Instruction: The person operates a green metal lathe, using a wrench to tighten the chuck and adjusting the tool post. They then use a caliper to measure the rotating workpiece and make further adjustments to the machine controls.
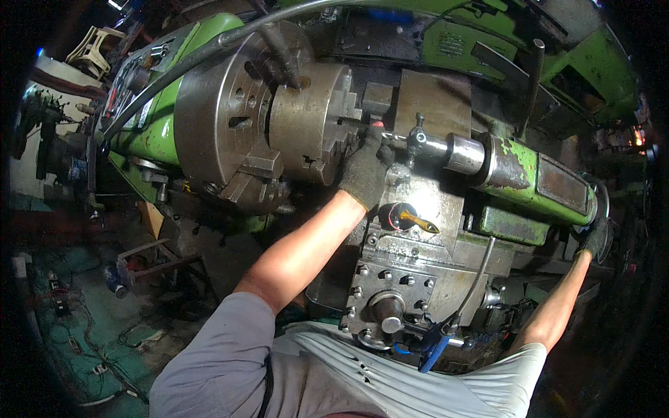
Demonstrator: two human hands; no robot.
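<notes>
Steel drill bit [394, 136], axis left-right, lies just right of the nearer left hand [366, 166]; right hand [595, 237] at tailstock handwheel [605, 200], both hands' finger closure unclear.

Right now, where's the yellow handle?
In the head view, right of centre, the yellow handle is below-right of the left hand, above the bolted block.

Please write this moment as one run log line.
left gloved hand: at lathe chuck, near drill bit; right gloved hand: on tailstock handwheel; left grip: unclear
</notes>
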